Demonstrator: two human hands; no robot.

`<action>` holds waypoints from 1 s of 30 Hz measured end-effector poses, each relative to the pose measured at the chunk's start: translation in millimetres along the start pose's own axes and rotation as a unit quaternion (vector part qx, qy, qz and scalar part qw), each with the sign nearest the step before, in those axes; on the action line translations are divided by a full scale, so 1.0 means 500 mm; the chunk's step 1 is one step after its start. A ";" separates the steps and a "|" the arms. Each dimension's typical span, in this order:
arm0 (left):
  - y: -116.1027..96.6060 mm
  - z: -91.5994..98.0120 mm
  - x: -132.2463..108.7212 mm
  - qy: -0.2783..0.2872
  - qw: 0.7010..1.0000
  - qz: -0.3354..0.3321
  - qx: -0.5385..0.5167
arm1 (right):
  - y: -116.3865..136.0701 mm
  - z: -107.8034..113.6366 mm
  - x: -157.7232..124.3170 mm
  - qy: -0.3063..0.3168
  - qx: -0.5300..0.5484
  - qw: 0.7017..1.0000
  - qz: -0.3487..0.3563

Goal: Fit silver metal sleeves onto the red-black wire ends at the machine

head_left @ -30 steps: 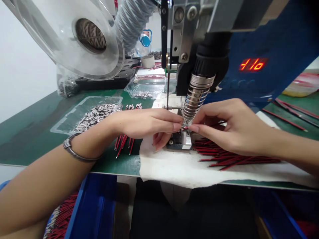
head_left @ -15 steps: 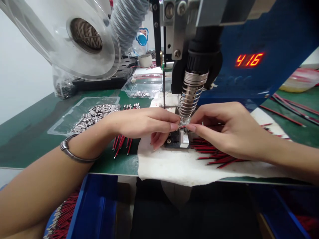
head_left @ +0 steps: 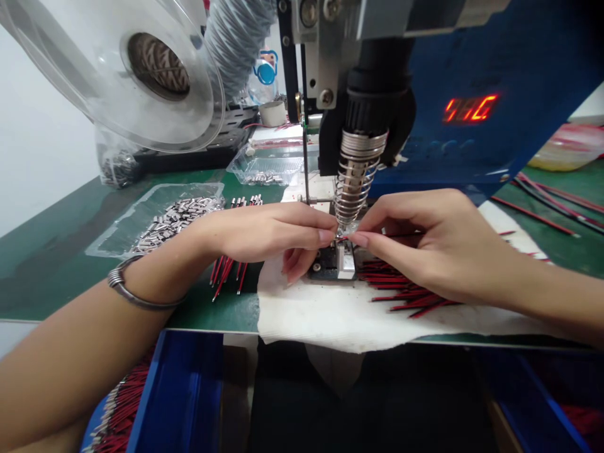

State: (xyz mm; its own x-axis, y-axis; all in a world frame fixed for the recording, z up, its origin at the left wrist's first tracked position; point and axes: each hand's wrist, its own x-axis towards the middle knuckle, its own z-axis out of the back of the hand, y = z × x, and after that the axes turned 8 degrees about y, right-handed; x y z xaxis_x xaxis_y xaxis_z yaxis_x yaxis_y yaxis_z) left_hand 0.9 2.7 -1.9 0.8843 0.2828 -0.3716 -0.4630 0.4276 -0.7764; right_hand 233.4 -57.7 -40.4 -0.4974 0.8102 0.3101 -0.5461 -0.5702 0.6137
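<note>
My left hand (head_left: 278,231) and my right hand (head_left: 419,236) meet fingertip to fingertip under the coiled metal nozzle (head_left: 353,182) of a machine head. Both are pinched on a small red wire piece (head_left: 343,237) held just above a small metal fixture (head_left: 340,265) on the white cloth (head_left: 330,314). A metal bangle (head_left: 132,292) sits on my left wrist. Loose red wires (head_left: 406,296) lie under my right hand, more red wires (head_left: 229,274) under my left.
A clear sheet holds a heap of small metal sleeves (head_left: 174,217). A large transparent reel (head_left: 141,69) and a grey hose (head_left: 236,38) hang at upper left. The blue machine body shows a red digit display (head_left: 469,108). Blue bins (head_left: 184,390) with wires stand below the table edge.
My hands have stayed pinched together under the nozzle. The view has shifted slightly, and the red display digits have changed.
</note>
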 end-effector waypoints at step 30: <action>-0.001 -0.002 0.001 -0.008 1.000 -0.012 -0.005 | 0.000 -0.005 -0.003 -0.007 0.028 0.999 -0.015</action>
State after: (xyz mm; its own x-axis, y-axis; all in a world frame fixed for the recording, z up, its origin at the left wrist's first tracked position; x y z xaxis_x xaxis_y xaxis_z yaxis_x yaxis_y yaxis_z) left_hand 1.7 1.9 -2.4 0.8941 0.2867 -0.3442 -0.4408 0.4262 -0.7900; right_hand 232.6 -59.2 -42.7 -0.4722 0.8284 0.3014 -0.5209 -0.5380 0.6627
